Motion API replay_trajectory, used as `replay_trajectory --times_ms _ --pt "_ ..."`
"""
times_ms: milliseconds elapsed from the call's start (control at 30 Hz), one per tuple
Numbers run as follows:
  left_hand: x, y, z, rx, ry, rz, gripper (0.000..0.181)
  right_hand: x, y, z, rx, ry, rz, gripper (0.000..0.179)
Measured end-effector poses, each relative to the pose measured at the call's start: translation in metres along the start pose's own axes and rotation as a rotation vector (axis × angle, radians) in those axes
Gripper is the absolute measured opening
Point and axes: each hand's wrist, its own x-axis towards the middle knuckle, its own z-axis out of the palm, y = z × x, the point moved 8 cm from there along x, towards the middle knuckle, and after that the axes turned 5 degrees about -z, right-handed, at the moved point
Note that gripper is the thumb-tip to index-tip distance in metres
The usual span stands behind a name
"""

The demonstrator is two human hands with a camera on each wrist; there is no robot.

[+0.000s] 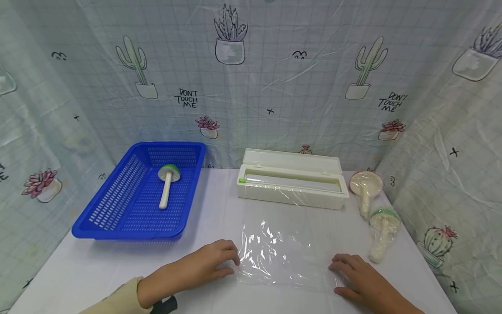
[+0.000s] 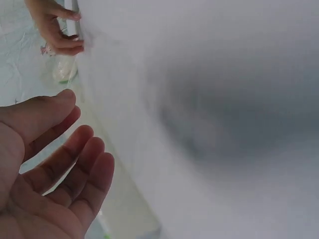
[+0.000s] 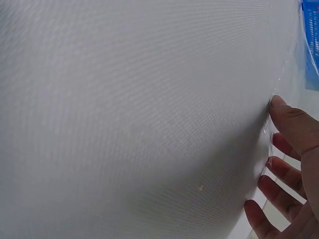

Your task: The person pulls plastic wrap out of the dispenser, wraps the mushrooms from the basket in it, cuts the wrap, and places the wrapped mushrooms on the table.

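A sheet of clear cling film [image 1: 274, 255] lies flat and slightly crinkled on the white table. My left hand [image 1: 213, 264] is by its left edge with fingers loosely bent. In the left wrist view this left hand [image 2: 55, 169] has a gap between thumb and fingers and holds nothing. At the film's right edge, the fingertips of my right hand [image 1: 362, 281] rest on the sheet. The right wrist view shows this right hand [image 3: 289, 174] with fingers spread, their tips touching the surface. Behind the film stands a white cling film dispenser [image 1: 292, 194], its lid raised.
A blue basket [image 1: 192, 192] at the left holds a green-capped toy mushroom [image 1: 165, 192]. On the right lie two film-wrapped toy mushrooms, a pale one [image 1: 365, 192] and a green-capped one [image 1: 383, 233]. A patterned curtain [image 1: 270, 78] encloses the table's back and sides.
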Motion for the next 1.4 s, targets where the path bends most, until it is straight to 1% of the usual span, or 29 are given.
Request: replay_trajectory --times_ms 67,133,200,267,367,467,567,633,733,800,867,1000,1167,1267,1333,1400 --pt "0.0 -0.001 -0.018 0.05 0.048 -0.002 0.014 0.0 -0.001 -0.001 -0.006 0.013 -0.014 0.045" --pt "0.001 -0.006 -0.042 0.085 0.105 -0.031 0.014 0.0 -0.002 -0.002 -0.017 0.035 -0.035 0.044" --pt "0.003 -0.013 -0.069 0.108 0.152 -0.079 0.014 0.0 -0.003 -0.003 -0.022 0.046 -0.045 0.043" --pt "0.003 -0.025 -0.095 0.128 0.183 -0.141 0.014 0.0 -0.002 -0.002 -0.016 0.035 -0.038 0.043" --pt "0.001 -0.045 -0.129 0.145 0.223 -0.213 0.015 0.001 -0.001 -0.001 -0.012 0.035 -0.036 0.044" --pt "-0.001 -0.072 -0.157 0.155 0.263 -0.266 0.015 0.001 -0.001 -0.002 -0.025 0.054 -0.049 0.043" --pt "-0.001 -0.101 -0.178 0.148 0.29 -0.323 0.016 0.001 -0.001 -0.003 -0.028 0.052 -0.047 0.043" --pt "0.001 -0.122 -0.187 0.146 0.285 -0.363 0.018 0.001 -0.001 -0.002 -0.017 0.034 -0.034 0.044" --pt "0.004 -0.153 -0.194 0.161 0.258 -0.412 0.025 0.002 0.0 -0.001 0.006 -0.006 -0.008 0.045" --pt "0.007 -0.175 -0.195 0.172 0.231 -0.438 0.03 0.002 0.001 0.0 0.018 -0.022 0.004 0.045" --pt "0.009 -0.195 -0.194 0.184 0.2 -0.462 0.035 0.002 0.001 0.0 0.019 -0.02 0.006 0.045" --pt "0.012 -0.232 -0.187 0.179 0.138 -0.51 0.049 0.002 0.0 -0.002 0.0 0.01 -0.007 0.043" --pt "0.01 -0.272 -0.171 0.143 0.043 -0.581 0.067 0.002 -0.002 -0.003 -0.001 0.023 -0.008 0.043" --pt "0.007 -0.292 -0.161 0.097 0.004 -0.622 0.07 0.002 -0.002 -0.003 0.009 0.013 0.005 0.043" --pt "0.005 -0.302 -0.154 0.015 -0.009 -0.666 0.066 0.002 -0.002 -0.003 0.01 0.012 0.01 0.044" --pt "0.004 -0.311 -0.148 -0.093 -0.003 -0.705 0.057 0.002 -0.001 -0.003 0.013 0.007 0.015 0.044"
